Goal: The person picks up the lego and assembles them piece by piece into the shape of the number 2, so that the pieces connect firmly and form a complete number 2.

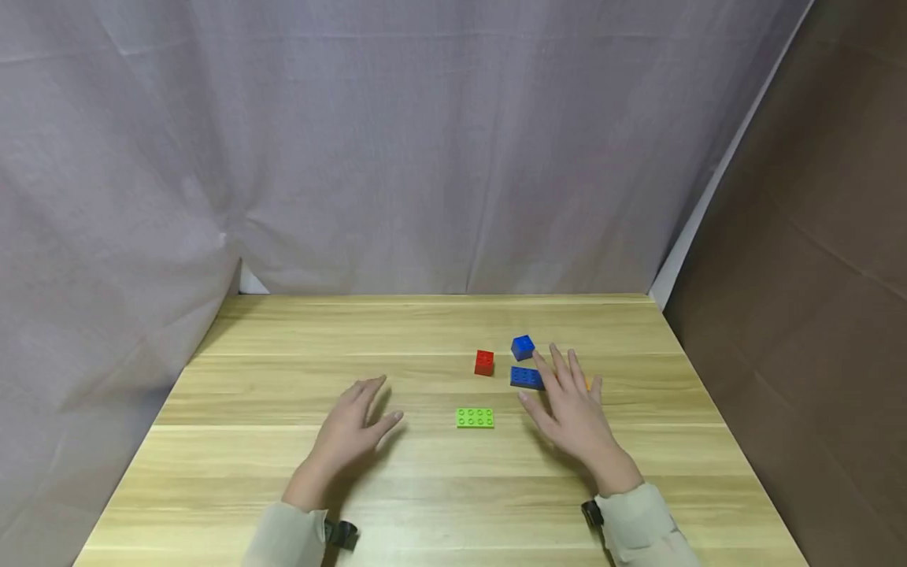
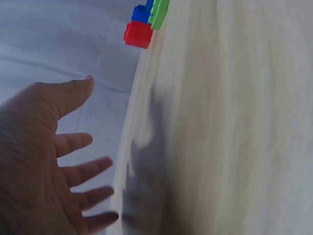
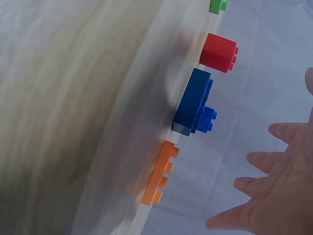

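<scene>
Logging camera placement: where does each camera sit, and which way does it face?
Head: on the head, facing forward and down at the table; left hand, right hand and sleeves show.
Left wrist: on that wrist, facing across the table; left hand shows.
Right wrist: on that wrist, facing the orange brick; right hand shows.
Shared by both wrist views: red brick, green brick.

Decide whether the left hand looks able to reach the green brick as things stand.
Probably yes: the left hand holds nothing, and in the head view no other brick lies between it and the green brick.
</scene>
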`<state>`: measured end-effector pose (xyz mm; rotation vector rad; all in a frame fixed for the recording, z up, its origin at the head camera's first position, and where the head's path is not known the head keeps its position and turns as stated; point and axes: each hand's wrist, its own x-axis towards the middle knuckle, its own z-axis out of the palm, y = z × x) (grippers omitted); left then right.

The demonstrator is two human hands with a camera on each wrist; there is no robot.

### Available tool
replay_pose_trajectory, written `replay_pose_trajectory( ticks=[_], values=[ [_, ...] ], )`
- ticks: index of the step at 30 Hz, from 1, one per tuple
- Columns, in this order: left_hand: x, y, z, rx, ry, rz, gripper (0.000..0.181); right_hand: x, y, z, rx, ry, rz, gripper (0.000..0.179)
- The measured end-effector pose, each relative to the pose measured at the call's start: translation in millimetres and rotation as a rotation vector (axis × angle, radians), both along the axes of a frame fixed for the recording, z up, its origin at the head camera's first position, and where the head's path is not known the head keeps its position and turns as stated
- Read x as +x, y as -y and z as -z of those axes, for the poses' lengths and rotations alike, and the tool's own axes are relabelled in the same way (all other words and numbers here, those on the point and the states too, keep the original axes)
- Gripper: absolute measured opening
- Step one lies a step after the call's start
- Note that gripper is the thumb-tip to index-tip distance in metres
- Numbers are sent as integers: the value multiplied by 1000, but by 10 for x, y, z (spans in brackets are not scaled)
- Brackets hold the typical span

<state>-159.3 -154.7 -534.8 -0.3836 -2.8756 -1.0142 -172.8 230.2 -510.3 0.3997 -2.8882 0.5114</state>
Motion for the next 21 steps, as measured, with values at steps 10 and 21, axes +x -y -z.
replay_pose_trajectory(
  ticks=[10,21],
  values=[
    [-113,-474,129,130,119,139,69,-20,-8,-32,-48,-50,-19,71],
    [-297,-821,177,106,130,253,57,-113,30,-51,-123,-176,-92,63]
  ],
)
